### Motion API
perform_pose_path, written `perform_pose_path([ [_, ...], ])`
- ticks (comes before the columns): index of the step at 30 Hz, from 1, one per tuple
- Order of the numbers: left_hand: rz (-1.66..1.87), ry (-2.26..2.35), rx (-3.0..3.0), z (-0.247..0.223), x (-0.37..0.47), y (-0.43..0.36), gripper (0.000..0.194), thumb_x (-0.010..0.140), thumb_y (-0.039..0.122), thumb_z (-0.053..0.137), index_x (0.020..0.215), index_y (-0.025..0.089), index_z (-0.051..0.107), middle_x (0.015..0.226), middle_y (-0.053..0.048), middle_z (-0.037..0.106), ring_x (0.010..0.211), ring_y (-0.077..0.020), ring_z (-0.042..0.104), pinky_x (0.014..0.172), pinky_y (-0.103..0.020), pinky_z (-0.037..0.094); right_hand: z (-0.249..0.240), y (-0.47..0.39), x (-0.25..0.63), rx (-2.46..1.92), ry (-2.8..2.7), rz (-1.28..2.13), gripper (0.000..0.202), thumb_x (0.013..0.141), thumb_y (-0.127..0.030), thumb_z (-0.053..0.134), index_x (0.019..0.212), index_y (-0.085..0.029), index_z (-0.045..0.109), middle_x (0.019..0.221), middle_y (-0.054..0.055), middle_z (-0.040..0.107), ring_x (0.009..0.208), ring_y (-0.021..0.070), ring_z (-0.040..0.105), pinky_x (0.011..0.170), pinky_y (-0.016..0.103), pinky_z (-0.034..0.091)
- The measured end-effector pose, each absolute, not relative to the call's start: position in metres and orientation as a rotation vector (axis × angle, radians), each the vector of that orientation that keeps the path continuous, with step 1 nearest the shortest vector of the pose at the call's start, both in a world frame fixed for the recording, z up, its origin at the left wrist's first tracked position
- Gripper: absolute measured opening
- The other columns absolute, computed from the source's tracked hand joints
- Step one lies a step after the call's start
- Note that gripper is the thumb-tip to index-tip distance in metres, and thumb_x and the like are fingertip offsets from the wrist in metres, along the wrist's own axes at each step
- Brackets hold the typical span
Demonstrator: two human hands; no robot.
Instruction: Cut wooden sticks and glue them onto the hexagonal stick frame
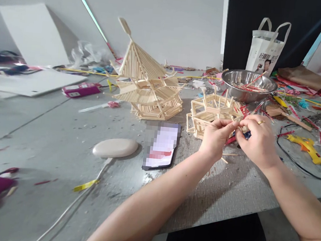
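My left hand (pixel 215 137) and my right hand (pixel 258 139) meet just in front of a low frame of thin wooden sticks (pixel 204 107). Both have thumb and fingers pinched together, almost fingertip to fingertip. Whatever they pinch is too small or covered to make out. Under and behind the fingers lies something red and dark blue, mostly hidden. A few loose wooden sticks (pixel 231 154) rest on the table below my hands. To the left stands a taller stick-built pagoda model (pixel 149 85) with a pointed roof.
A phone (pixel 162 145) lies left of my forearm, near a white oval device (pixel 115 147) with a cable. At right is a yellow glue gun (pixel 307 148) with a black cord. Behind are a steel bowl (pixel 234 90) holding sticks and a white bag (pixel 265 51).
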State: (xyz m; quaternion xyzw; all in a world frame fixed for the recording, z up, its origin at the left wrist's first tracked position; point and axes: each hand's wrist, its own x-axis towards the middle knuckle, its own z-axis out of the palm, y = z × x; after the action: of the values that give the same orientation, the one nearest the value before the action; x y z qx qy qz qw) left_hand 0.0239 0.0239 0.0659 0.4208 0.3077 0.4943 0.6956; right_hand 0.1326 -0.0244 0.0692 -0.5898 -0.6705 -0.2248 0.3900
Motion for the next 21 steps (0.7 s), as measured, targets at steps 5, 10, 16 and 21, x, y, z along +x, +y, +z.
perform_pose_path([
  [5,1.087,0.656,0.905,0.066,0.023,0.024,0.025,0.057,0.026,0.075,0.059,0.016,0.053,0.040,0.008,0.043,0.035,-0.0019,0.031,0.038,-0.018,0.021,0.070,-0.023,0.134,-1.477,-1.699,-0.592,0.014,0.079,-0.024,0.051,0.073,-0.019,0.061,0.084,0.009,0.063,0.085,0.0210,0.055,0.081,0.036,0.044],
  [10,1.069,0.652,0.887,0.065,0.025,0.023,0.026,0.057,0.027,0.075,0.060,0.016,0.051,0.045,0.007,0.046,0.037,-0.0019,0.031,0.038,-0.018,0.021,0.070,-0.022,0.133,-1.516,-1.704,-0.591,0.012,0.077,-0.023,0.052,0.072,-0.019,0.062,0.084,0.007,0.064,0.085,0.0212,0.055,0.079,0.035,0.044],
  [16,1.086,0.743,1.176,0.065,0.021,0.022,0.025,0.068,0.038,0.066,0.066,0.018,0.053,0.051,0.006,0.043,0.041,-0.0044,0.031,0.042,-0.022,0.023,0.084,-0.013,0.153,-1.600,-1.802,-0.519,0.011,0.075,-0.023,0.053,0.070,-0.019,0.063,0.082,0.006,0.065,0.081,0.0207,0.056,0.075,0.035,0.041],
  [21,1.508,0.881,2.315,0.058,0.005,0.038,0.023,0.080,0.030,0.053,0.060,0.018,0.053,0.065,-0.004,0.055,0.064,-0.0136,0.045,0.064,-0.030,0.035,0.114,0.020,0.187,-1.875,-2.016,-0.323,0.013,0.070,-0.024,0.055,0.061,-0.020,0.064,0.072,0.002,0.064,0.071,0.0167,0.056,0.069,0.031,0.038],
])
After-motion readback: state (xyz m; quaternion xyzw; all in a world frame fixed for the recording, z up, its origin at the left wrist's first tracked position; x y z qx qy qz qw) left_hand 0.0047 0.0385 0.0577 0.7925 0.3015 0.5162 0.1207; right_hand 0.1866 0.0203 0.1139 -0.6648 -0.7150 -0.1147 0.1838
